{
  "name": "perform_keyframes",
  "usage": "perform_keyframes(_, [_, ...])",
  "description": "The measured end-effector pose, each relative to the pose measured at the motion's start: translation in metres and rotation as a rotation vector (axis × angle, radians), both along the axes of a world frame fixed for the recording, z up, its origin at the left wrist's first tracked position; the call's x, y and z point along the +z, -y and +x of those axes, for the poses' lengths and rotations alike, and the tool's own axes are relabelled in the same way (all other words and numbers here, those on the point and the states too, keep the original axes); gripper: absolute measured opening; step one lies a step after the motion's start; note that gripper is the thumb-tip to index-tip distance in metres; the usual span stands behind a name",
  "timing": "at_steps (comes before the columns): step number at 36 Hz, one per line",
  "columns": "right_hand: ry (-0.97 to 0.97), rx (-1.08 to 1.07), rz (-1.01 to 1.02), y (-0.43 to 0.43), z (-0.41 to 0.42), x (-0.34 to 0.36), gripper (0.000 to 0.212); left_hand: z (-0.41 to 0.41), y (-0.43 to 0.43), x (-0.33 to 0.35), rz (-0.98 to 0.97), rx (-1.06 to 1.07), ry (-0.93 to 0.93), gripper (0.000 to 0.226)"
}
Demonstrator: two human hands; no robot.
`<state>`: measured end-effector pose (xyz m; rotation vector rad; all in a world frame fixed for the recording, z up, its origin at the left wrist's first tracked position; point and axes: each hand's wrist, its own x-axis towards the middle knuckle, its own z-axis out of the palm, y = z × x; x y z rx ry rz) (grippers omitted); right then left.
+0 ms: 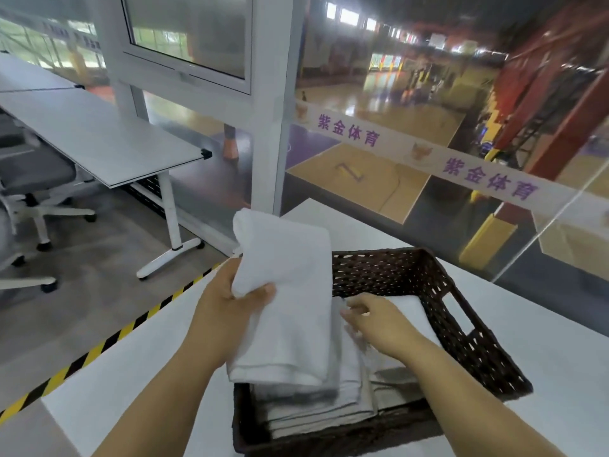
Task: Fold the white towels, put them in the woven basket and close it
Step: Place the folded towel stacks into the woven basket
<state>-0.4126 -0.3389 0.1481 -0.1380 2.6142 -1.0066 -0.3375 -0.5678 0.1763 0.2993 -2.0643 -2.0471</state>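
Note:
A dark brown woven basket (461, 311) stands open on the white table (560, 351) in front of me. Several folded white towels (316, 407) lie stacked inside it. My left hand (230, 301) grips a folded white towel (286, 291) by its left edge and holds it tilted over the basket's left side, its lower end resting on the stack. My right hand (379, 321) is inside the basket, its fingers relaxed and touching the towels beside the held one. No lid is in view.
The table's left edge runs beside black-and-yellow floor tape (108, 341). A long white desk (105, 140) and a grey office chair (33, 179) stand to the left. A glass wall (428, 153) rises just behind the table.

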Motion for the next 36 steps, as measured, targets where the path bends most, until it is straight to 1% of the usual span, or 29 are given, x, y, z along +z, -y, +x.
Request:
perform_keyframes(2, [0.093, -0.065, -0.324, -0.002, 0.005, 0.016, 0.027, -0.004, -0.009, 0.004, 0.007, -0.030, -0.010, 0.030])
perform_keyframes(3, [0.134, -0.070, -0.431, -0.004, 0.009, 0.023, 0.030, -0.006, -0.015, 0.006, 0.011, -0.058, -0.015, 0.030])
perform_keyframes(6, [0.176, -0.045, -0.570, -0.013, 0.017, 0.035, 0.031, -0.016, -0.036, 0.010, 0.067, -0.149, -0.024, 0.029])
perform_keyframes(8, [0.186, -0.073, -0.671, -0.021, 0.020, 0.037, 0.025, -0.022, -0.053, 0.011, 0.100, -0.195, -0.015, 0.028])
perform_keyframes(9, [0.174, -0.092, -0.713, -0.028, 0.019, 0.036, 0.026, -0.026, -0.063, 0.011, 0.108, -0.212, -0.012, 0.029])
perform_keyframes(12, [0.120, -0.184, -0.815, -0.048, 0.016, 0.030, 0.050, -0.035, -0.090, 0.007, 0.118, -0.243, 0.009, 0.028])
perform_keyframes(15, [0.131, -0.249, -0.941, -0.068, 0.012, 0.021, 0.094, -0.040, -0.116, 0.010, 0.164, -0.318, 0.020, 0.027])
perform_keyframes(16, [0.147, -0.246, -1.013, -0.075, 0.012, 0.019, 0.101, -0.042, -0.125, 0.011, 0.184, -0.348, 0.016, 0.028])
perform_keyframes(19, [0.128, -0.225, -1.171, -0.095, 0.015, 0.019, 0.092, -0.047, -0.145, 0.016, 0.249, -0.428, -0.015, 0.032])
perform_keyframes(21, [0.092, -0.228, -1.197, -0.108, 0.016, 0.022, 0.087, -0.051, -0.155, 0.017, 0.249, -0.466, -0.033, 0.038])
perform_keyframes(22, [0.063, -0.222, -1.164, -0.112, 0.016, 0.025, 0.081, -0.053, -0.160, 0.017, 0.246, -0.468, -0.034, 0.037])
perform_keyframes(23, [0.022, -0.229, -1.090, -0.118, 0.015, 0.026, 0.076, -0.055, -0.166, 0.017, 0.259, -0.461, -0.029, 0.033])
perform_keyframes(25, [-0.082, -0.318, -0.872, -0.124, 0.011, 0.029, 0.070, -0.059, -0.171, 0.014, 0.293, -0.418, -0.008, 0.025])
perform_keyframes(26, [-0.113, -0.391, -0.765, -0.128, 0.008, 0.029, 0.071, -0.061, -0.173, 0.011, 0.241, -0.389, 0.003, 0.022])
perform_keyframes(28, [-0.157, -0.439, -0.609, -0.134, 0.002, 0.027, 0.074, -0.068, -0.176, -0.001, 0.021, -0.321, 0.051, 0.018])
perform_keyframes(30, [-0.188, -0.389, -0.478, -0.139, -0.005, 0.020, 0.073, -0.072, -0.178, -0.015, -0.111, -0.263, 0.110, 0.021])
perform_keyframes(32, [-0.194, -0.317, -0.336, -0.142, -0.012, 0.010, 0.063, -0.075, -0.180, -0.029, -0.175, -0.254, 0.172, 0.031])
perform_keyframes(34, [-0.172, -0.243, -0.101, -0.146, -0.020, -0.004, 0.056, -0.077, -0.180, -0.040, -0.261, -0.308, 0.270, 0.041])
perform_keyframes(35, [-0.146, -0.190, 0.063, -0.148, -0.023, -0.010, 0.054, -0.078, -0.179, -0.045, -0.350, -0.355, 0.332, 0.041])
perform_keyframes(36, [-0.108, -0.122, 0.230, -0.150, -0.025, -0.014, 0.053, -0.078, -0.177, -0.048, -0.483, -0.413, 0.393, 0.040])
